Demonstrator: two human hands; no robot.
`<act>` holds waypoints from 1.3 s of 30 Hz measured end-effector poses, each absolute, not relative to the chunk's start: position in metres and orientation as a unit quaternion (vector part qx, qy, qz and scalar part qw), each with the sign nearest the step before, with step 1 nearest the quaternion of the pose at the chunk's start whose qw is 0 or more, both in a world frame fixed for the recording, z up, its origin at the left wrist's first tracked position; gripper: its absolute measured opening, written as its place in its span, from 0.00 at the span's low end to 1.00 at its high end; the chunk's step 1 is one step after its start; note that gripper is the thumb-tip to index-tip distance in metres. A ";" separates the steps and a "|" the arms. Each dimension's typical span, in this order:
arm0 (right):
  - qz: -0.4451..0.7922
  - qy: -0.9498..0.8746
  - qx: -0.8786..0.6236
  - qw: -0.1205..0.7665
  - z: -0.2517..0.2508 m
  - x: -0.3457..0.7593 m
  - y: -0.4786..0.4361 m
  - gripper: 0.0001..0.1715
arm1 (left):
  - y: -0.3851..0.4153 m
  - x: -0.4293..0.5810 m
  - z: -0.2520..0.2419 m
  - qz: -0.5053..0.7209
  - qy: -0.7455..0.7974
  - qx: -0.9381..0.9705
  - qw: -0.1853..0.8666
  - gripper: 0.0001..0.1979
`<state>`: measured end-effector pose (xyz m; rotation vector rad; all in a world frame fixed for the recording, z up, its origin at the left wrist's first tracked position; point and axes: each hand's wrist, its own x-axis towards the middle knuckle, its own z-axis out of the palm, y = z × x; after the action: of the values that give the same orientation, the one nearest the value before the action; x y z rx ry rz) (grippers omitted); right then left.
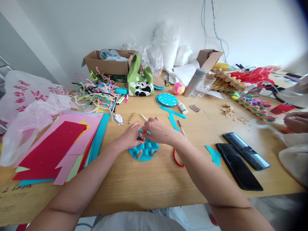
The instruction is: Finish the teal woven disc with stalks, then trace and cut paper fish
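A round blue paper disc with woven or folded blue strips on top lies before me. Two small brown twisted pieces rise from its near side, one brown twisted piece at left and another brown piece at right. Over the disc's far part, my left hand and my right hand meet with fingertips pinched around a third brown twisted piece, mostly covered by the fingers. Beyond the hands lie a tan twisted piece and a white twisted piece.
Coloured paper sheets are stacked at left. Right of my hands are red-handled scissors, blue scraps and two phones. A glue bottle, blue discs and a panda bag stand farther back. Another person's hand is at far right.
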<state>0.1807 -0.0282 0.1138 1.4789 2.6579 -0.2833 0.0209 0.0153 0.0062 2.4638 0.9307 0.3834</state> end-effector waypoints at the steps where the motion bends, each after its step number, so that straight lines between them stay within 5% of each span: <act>1: -0.094 0.869 0.483 0.042 0.113 0.181 -0.028 0.11 | 0.015 0.021 0.007 0.138 0.336 0.901 0.237 0.06; 30: -0.077 0.857 0.508 0.035 0.116 0.181 -0.031 0.18 | 0.013 0.020 0.006 0.146 0.348 0.891 0.252 0.03; 39: -0.089 0.847 0.521 -0.060 0.119 0.202 -0.030 0.17 | 0.016 0.016 0.000 0.162 0.348 0.880 0.280 0.03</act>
<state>0.2023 -0.0302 0.1194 1.7012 2.7668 -0.2914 0.0163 0.0160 -0.0002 2.3596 0.9321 0.4340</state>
